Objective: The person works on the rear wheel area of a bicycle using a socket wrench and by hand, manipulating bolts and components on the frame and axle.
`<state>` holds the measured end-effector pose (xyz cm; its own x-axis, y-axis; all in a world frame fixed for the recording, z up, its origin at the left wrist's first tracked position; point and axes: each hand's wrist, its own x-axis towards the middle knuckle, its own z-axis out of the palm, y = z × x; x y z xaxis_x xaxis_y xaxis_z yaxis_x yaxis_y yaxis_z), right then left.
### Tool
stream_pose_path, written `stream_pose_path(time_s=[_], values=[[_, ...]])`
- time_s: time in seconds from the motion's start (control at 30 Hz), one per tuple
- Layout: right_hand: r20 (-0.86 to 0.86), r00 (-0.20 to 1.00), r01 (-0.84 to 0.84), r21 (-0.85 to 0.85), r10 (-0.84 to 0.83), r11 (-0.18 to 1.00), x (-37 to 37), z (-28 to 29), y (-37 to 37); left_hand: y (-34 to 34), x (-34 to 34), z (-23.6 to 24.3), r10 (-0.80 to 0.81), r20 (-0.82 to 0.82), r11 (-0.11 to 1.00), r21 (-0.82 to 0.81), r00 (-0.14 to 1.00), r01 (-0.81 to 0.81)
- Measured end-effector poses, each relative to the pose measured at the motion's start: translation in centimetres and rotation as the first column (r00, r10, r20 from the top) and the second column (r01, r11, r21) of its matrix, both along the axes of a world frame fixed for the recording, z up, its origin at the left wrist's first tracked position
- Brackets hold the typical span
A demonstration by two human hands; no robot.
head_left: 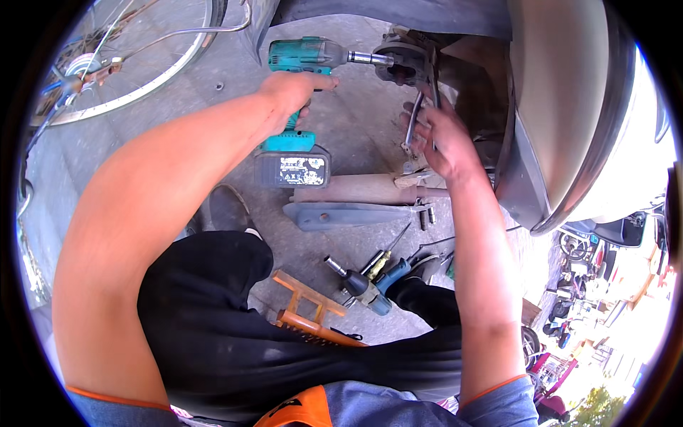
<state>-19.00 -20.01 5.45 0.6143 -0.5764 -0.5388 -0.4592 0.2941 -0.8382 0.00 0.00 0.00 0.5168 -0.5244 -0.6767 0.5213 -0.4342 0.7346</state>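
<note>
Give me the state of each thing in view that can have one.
Left hand, closed around green power tool
Green power tool, socket and battery fitted
Right hand, at metal bar, grip unclear
Blue power tool, lying on ground
Screwdriver, lying on ground
Grey panel, lying on ground

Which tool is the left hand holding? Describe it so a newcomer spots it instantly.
Start at the pale vehicle panel on the right, then go left to the round metal hub. A silver socket points at it from the teal power tool in the left hand. Unlike the dark-and-blue tool lying lower down, it is teal, with a black battery at its base.
</note>
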Motion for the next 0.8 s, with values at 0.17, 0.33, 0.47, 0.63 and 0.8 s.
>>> stream_pose_path(time_s=[0.17, 0.33, 0.47, 0.63, 0.8], values=[[-0.111, 0.992, 0.042, -0.118, -0.055, 0.992, 3.9, 0.9, 0.6, 0.2, -0.1, -0.1, 0.024, 0.015, 1.0, -0.001, 1.0, -0.024], [-0.163, 0.985, 0.009, -0.228, -0.048, 0.974, 6.5, 1.4, 0.0, -0.2, 0.7, -0.8, 0.038, 0.026, 0.999, 0.012, 0.999, -0.038], [-0.182, 0.983, -0.041, -0.304, -0.016, 0.952, 6.0, 0.0, -0.7, 0.0, 0.2, -1.3, 0.04, -0.008, 0.998, 0.042, 0.999, -0.039], [-0.153, 0.987, -0.122, -0.551, 0.044, 0.826, 5.4, -4.6, -4.1, -0.3, 0.5, -0.8, 0.043, 0.033, 0.998, -0.043, 0.999, -0.042], [-0.103, 0.995, -0.073, -0.756, -0.008, 0.651, 6.3, -5.9, -1.3, -0.7, 1.7, -1.1, 0.136, 0.05, 0.99, -0.045, 0.989, -0.134]])
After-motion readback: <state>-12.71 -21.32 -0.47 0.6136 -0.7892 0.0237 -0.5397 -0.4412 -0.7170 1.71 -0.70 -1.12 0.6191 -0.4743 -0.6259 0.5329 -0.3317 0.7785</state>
